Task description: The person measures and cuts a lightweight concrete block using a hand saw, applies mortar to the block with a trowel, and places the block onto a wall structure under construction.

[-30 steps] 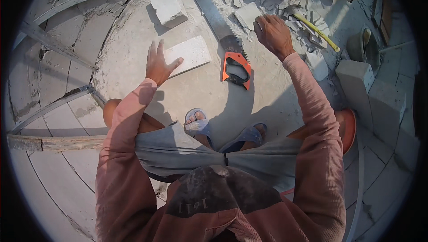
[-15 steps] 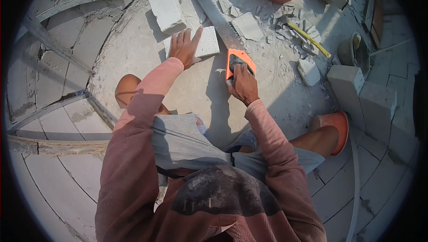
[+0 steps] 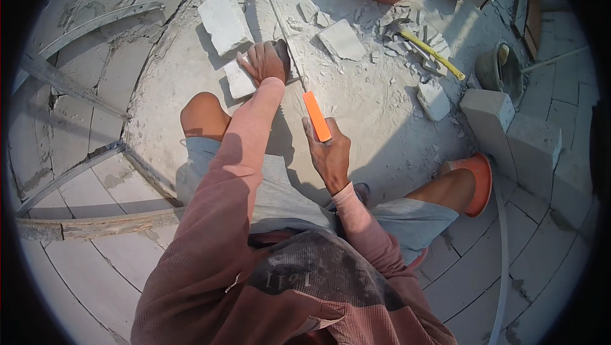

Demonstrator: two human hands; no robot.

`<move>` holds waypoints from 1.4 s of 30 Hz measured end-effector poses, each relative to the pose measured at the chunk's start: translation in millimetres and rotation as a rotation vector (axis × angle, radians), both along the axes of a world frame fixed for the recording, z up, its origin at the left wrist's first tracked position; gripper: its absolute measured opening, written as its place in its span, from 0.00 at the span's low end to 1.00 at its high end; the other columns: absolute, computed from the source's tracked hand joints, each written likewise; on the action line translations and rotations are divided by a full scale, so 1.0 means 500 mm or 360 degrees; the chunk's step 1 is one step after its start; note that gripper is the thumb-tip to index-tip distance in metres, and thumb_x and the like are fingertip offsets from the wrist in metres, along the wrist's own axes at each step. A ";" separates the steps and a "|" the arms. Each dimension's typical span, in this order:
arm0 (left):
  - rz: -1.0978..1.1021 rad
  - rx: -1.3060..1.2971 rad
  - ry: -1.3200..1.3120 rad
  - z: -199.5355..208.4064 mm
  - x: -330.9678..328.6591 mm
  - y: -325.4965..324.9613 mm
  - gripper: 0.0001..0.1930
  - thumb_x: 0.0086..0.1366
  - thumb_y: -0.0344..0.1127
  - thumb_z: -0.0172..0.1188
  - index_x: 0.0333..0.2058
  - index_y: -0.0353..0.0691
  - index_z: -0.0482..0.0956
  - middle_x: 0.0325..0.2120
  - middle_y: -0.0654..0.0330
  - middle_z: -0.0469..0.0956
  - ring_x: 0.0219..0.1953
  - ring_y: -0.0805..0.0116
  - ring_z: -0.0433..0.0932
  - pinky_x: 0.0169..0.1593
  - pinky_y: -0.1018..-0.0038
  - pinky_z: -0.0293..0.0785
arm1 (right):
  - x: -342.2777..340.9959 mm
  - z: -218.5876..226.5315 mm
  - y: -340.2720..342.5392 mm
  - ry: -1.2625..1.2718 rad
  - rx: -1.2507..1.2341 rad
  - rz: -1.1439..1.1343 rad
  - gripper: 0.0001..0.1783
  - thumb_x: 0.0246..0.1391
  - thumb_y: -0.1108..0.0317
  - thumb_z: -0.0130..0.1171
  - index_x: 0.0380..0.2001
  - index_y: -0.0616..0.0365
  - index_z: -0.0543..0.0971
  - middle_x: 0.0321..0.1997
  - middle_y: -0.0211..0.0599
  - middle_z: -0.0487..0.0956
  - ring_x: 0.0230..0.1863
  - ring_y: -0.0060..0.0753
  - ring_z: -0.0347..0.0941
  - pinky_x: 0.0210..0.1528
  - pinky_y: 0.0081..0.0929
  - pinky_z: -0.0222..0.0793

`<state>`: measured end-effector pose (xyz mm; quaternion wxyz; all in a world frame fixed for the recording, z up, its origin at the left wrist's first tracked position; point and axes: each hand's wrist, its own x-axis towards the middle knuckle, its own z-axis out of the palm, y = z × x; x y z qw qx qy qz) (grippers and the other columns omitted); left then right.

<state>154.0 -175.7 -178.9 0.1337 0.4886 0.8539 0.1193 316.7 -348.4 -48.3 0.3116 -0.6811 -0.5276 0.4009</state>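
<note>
Dusty, partly sunlit floor (image 3: 382,135), with rubble (image 3: 342,41) farther off. The right hand (image 3: 332,154) is wrapped around an orange-handled handsaw (image 3: 317,116), its blade (image 3: 284,32) edge-on near the right end of a white block (image 3: 238,81). The left hand (image 3: 264,62) covers the block, its grip indeterminable. Half a second earlier, the blade showed its broad face.

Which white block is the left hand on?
The block under the left hand, left of the saw; no other block has a hand on it.
</note>
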 end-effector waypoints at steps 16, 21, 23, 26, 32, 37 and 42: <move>-0.0113 0.0004 0.0745 -0.042 0.003 -0.008 0.11 0.72 0.35 0.47 0.46 0.53 0.80 0.45 0.67 0.79 0.57 0.69 0.71 0.73 0.48 0.44 | 0.034 0.056 -0.074 0.0072 -0.0211 0.0180 0.18 0.62 0.58 0.67 0.28 0.60 0.74 0.21 0.46 0.79 0.21 0.51 0.78 0.25 0.39 0.69; -0.0117 0.0053 0.0750 -0.035 0.002 -0.003 0.11 0.73 0.36 0.47 0.44 0.53 0.80 0.44 0.67 0.80 0.56 0.68 0.72 0.72 0.48 0.45 | 0.079 0.103 -0.179 0.0095 -0.0176 0.0086 0.17 0.61 0.62 0.69 0.27 0.64 0.77 0.17 0.44 0.72 0.16 0.34 0.68 0.23 0.31 0.65; -0.0126 0.0093 0.0776 -0.042 0.001 0.000 0.11 0.72 0.35 0.48 0.44 0.53 0.80 0.44 0.67 0.80 0.56 0.68 0.72 0.72 0.48 0.45 | 0.097 0.121 -0.194 0.0120 -0.0245 0.0068 0.16 0.60 0.63 0.69 0.28 0.63 0.77 0.18 0.46 0.73 0.17 0.38 0.69 0.24 0.31 0.66; -0.0135 0.0088 0.0787 -0.039 -0.002 -0.004 0.09 0.72 0.35 0.50 0.43 0.53 0.80 0.42 0.67 0.79 0.55 0.68 0.72 0.72 0.47 0.46 | 0.101 0.122 -0.195 -0.0032 -0.0276 0.0214 0.14 0.60 0.64 0.69 0.29 0.63 0.78 0.20 0.46 0.74 0.17 0.44 0.70 0.24 0.32 0.67; -0.0154 0.0054 0.0820 -0.035 0.001 -0.010 0.08 0.71 0.34 0.51 0.43 0.53 0.79 0.42 0.67 0.78 0.54 0.68 0.73 0.72 0.47 0.46 | 0.118 0.131 -0.192 -0.0013 -0.0204 0.0270 0.14 0.59 0.65 0.70 0.29 0.62 0.76 0.19 0.46 0.76 0.20 0.48 0.77 0.22 0.36 0.69; -0.0175 0.0077 0.0802 -0.036 0.004 -0.009 0.08 0.72 0.34 0.50 0.43 0.53 0.78 0.42 0.66 0.78 0.55 0.67 0.72 0.72 0.46 0.46 | 0.130 0.129 -0.217 0.0026 -0.0209 0.0261 0.14 0.59 0.65 0.69 0.28 0.62 0.77 0.19 0.45 0.75 0.19 0.47 0.75 0.22 0.35 0.68; -0.0143 0.0036 0.0771 -0.033 0.002 -0.004 0.09 0.73 0.33 0.47 0.44 0.51 0.78 0.43 0.65 0.78 0.56 0.65 0.72 0.72 0.46 0.45 | 0.080 0.075 -0.107 0.0005 -0.0215 0.0199 0.17 0.61 0.61 0.68 0.27 0.64 0.77 0.19 0.46 0.74 0.16 0.46 0.67 0.23 0.34 0.66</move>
